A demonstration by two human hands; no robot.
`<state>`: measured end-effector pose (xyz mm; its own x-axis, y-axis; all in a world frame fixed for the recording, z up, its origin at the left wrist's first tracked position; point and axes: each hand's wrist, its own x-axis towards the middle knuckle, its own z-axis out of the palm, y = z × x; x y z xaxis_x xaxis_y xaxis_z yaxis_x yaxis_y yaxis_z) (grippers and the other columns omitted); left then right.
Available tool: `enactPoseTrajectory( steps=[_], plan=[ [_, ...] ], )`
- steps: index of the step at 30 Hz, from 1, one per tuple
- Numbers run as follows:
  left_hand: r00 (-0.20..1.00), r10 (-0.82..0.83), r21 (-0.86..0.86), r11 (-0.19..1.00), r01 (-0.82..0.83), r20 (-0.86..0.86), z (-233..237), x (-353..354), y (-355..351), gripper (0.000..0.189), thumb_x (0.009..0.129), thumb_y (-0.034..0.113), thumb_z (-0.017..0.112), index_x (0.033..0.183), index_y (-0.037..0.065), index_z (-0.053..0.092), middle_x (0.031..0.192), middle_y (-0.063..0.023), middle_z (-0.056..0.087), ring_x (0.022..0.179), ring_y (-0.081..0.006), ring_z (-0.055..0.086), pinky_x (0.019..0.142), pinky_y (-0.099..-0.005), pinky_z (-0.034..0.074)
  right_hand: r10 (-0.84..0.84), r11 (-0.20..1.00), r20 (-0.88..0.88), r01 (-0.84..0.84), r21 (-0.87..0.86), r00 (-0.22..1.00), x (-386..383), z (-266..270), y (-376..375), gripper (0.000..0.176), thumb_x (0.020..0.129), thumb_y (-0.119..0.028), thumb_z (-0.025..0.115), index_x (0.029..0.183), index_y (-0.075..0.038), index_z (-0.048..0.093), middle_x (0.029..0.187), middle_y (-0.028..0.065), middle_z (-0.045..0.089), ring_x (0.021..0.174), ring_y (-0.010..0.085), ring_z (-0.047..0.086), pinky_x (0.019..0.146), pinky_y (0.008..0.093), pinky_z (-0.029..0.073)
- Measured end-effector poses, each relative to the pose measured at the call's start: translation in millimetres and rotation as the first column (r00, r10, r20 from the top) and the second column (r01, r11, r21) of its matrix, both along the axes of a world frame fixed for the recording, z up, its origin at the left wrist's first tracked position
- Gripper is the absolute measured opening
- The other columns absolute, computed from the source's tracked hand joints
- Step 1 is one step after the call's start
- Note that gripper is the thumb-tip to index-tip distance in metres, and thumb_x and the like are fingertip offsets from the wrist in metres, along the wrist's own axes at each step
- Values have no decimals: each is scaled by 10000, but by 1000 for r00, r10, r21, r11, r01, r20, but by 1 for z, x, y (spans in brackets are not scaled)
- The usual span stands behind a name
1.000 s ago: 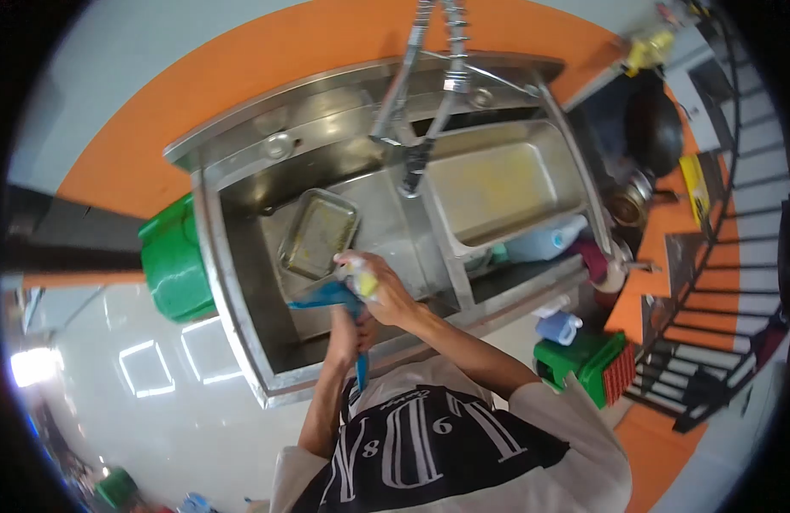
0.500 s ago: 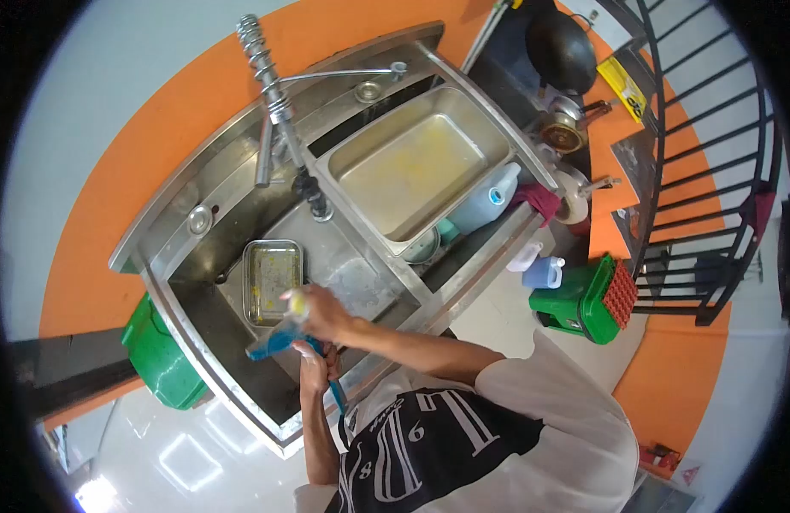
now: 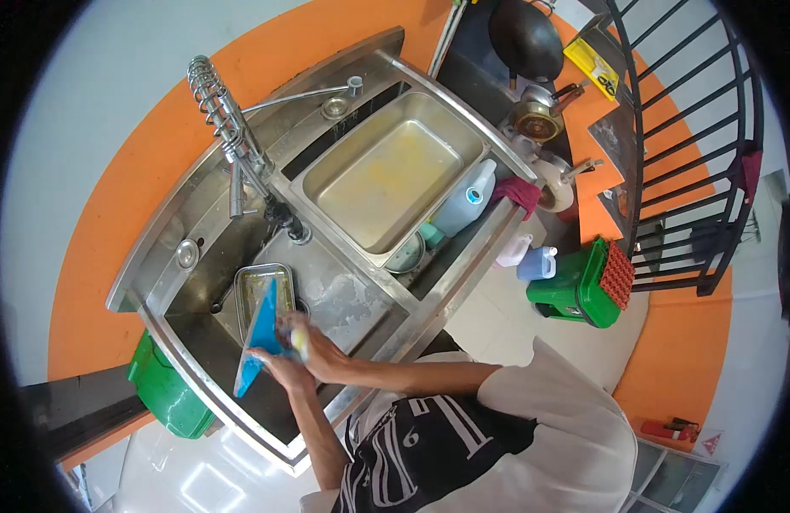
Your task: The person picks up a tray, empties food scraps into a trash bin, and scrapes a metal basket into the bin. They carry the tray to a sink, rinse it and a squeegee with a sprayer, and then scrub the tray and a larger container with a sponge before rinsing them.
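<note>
Blue tool (image 3: 262, 321), flat and broad-edged, is held tilted over the left basin of the steel sink (image 3: 348, 299), partly in front of the small tray. The sink is the largest item and has two basins. A large steel pan (image 3: 386, 184), stained yellow inside, sits at the right basin. A green bin (image 3: 168, 389) stands on the floor outside the sink's left end; a second green bin (image 3: 570, 286) stands beyond its right side. The coiled-spring faucet (image 3: 232, 128) rises by the back edge. A pale blue jug (image 3: 463, 209) lies tilted beside the pan, near a maroon cloth (image 3: 516, 195). The small tray (image 3: 248, 299) rests in the left basin. As to the hands, the left hand (image 3: 282, 369) is closed around the lower part of the tool, fingertips on its blue face. The right hand (image 3: 316, 349), motion-blurred, is partly curled about a small yellow pad (image 3: 300, 340), close against the tool; exact contact cannot be told.
</note>
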<state>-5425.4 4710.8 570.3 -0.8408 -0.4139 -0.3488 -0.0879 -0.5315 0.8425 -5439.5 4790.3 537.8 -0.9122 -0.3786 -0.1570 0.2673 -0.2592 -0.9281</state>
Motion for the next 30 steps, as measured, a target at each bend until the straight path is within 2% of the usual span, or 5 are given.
enactPoseTrajectory(
  steps=[1,5,14,19,30],
  plan=[
    [990,102,-97,991,-93,94,6,-2,14,964,954,798,244,1440,5,493,1390,-127,581,1286,-273,539,1140,-434,376,-175,860,-333,308,407,927,4,-10,-11,416,1045,-324,481,1285,15,495,1304,288,553,1143,378,588,983,442,472],
    [959,160,-273,958,-92,236,-1,-2,-2,860,1007,717,301,1440,-8,460,1356,-145,562,1249,-277,533,1113,-410,390,28,937,-225,53,344,974,-9,41,4,358,1016,-323,526,947,20,604,867,277,645,830,456,629,741,508,484],
    [968,251,-2,968,-251,29,-42,-8,-41,580,1027,641,420,731,142,416,668,-6,460,612,-169,444,654,-331,429,397,829,-315,-189,526,862,3,31,27,442,1015,-400,536,940,27,624,847,277,663,824,469,652,743,527,495],
    [990,136,-20,990,-136,-34,-38,5,3,540,1063,511,456,1228,2,527,791,-42,544,775,-186,577,746,-341,509,297,838,-293,-101,537,909,-3,22,15,376,1008,-333,545,1044,33,623,932,286,681,895,483,665,789,550,516],
    [978,192,284,937,-206,77,-91,-16,-64,462,1029,557,493,1140,109,522,687,29,361,577,-91,392,516,-268,354,246,751,-33,-168,639,969,6,-33,76,532,1003,-517,569,850,-15,658,649,189,622,600,323,620,588,455,488]
  ],
)
